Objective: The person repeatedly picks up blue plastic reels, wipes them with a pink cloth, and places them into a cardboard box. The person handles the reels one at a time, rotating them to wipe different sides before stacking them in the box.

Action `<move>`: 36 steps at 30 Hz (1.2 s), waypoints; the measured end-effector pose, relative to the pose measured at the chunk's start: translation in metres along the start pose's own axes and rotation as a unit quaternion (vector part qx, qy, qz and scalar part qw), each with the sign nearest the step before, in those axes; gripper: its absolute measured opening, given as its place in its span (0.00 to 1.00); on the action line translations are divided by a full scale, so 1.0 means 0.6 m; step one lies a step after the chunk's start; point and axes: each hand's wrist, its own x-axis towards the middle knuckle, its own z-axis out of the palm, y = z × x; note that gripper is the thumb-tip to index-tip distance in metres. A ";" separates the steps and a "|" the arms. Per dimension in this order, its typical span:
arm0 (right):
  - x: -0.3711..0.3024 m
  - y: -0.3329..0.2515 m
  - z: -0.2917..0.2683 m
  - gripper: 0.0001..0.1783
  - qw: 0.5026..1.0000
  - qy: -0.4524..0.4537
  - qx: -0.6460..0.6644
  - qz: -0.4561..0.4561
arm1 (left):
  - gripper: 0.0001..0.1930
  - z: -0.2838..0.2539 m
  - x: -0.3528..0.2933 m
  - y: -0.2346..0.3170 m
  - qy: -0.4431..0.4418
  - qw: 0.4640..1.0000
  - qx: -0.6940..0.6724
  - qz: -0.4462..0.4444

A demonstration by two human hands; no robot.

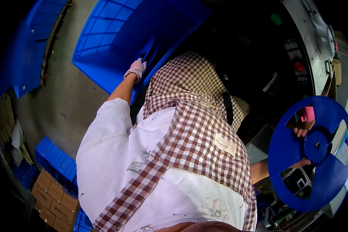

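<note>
A blue plastic reel disc (283, 154) with wide cutouts and a round hub stands tilted at the right. My right hand (300, 133) is closed on it. Fingertips show through one cutout and another finger through the cutout below; the rest of the hand is behind the disc. At the upper left, my left hand (136, 69), in a pale glove, reaches into a big blue plastic bin (89, 58). Its fingers are bent against a curved blue plastic piece (147, 48) in the bin's shadow. That piece's full shape is hidden.
Blue crates (56, 158) and stacked cardboard boxes (54, 197) stand at the lower left. More blue bins (27, 65) rest on a pallet at the far left. A machine with a red button (298, 66) and a metal plate (317, 50) lies at the upper right.
</note>
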 end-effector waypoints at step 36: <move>-0.031 -0.025 0.004 0.33 0.983 0.182 -0.016 -0.017 | 0.38 -0.733 -0.093 0.696 0.527 0.777 0.099 0.330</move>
